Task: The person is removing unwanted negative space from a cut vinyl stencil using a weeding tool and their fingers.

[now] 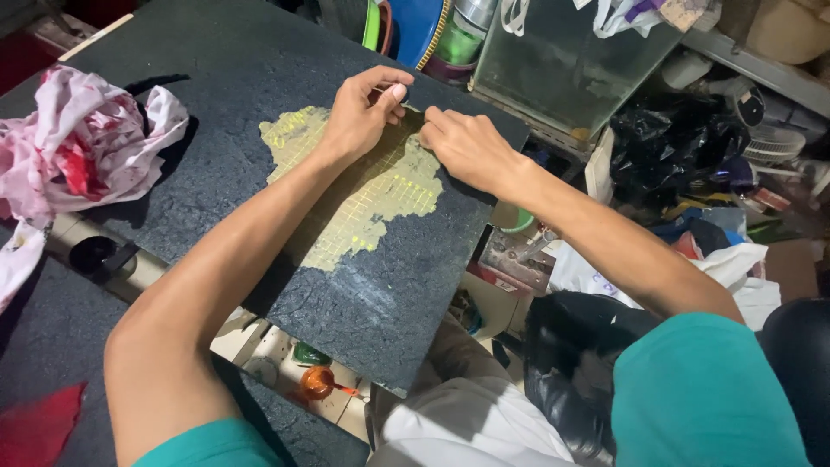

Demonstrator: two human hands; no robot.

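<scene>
A: Far left of frame, what lay there?

B: A crumpled white cloth (82, 143) stained red and pink, on the dark table (52, 337). A red patch showed at the lower left corner.

A: And centre?

B: A dark stone slab (380, 294), set at an angle, its near corner overhanging the table edge. A yellow mesh sheet (372, 195), gridded and ragged at the edges, lay flat on the slab's upper middle.

A: The hands?

B: Left hand (363, 112) sat at the mesh's top edge, upper centre of frame, fingers curled and thumb pressed to forefinger in a pinch. Right hand (467, 147) lay just beside it, to the right, fingers bent down onto the same edge. Both appeared to grip the mesh border, though the grip itself was too small to see clearly.

A: Below the slab?

B: A small orange object (318, 380) at lower centre, under the overhanging corner.

A: Right side?

B: A glass tank (562, 69) at upper centre-right; black plastic bags (666, 143) and clutter further right. Teal sleeves at the bottom edge.
</scene>
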